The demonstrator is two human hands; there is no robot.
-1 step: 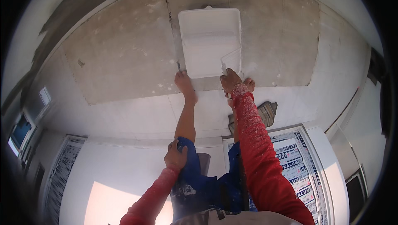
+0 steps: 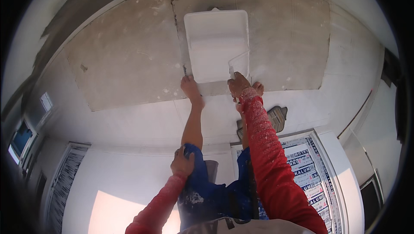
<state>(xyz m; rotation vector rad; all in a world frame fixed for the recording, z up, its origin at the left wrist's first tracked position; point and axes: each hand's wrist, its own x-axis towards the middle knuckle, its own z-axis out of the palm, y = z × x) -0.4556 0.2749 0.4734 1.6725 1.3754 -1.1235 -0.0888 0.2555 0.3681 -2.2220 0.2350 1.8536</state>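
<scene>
A white paint tray (image 2: 218, 59) lies on the floor in front of my bare feet, coated with white paint. My right hand (image 2: 238, 86) reaches down to its near right corner, fingers closed round the handle of a paint roller (image 2: 231, 68). The roller's thin wire frame runs over the tray; its paint-covered sleeve is hard to tell from the white tray. My left hand (image 2: 182, 164) rests on my left knee, over the blue shorts (image 2: 199, 165), thumb apart from the fingers and holding no tool. White specks cover my red sleeves.
Under the tray spreads a grey-brown sheet (image 2: 125, 53) with a dark seam and paint spots. Sandals (image 2: 277, 119) lie behind my right foot. A frame covered in printed film (image 2: 308, 169) stands at the lower right, a thin stick (image 2: 355, 113) beyond it.
</scene>
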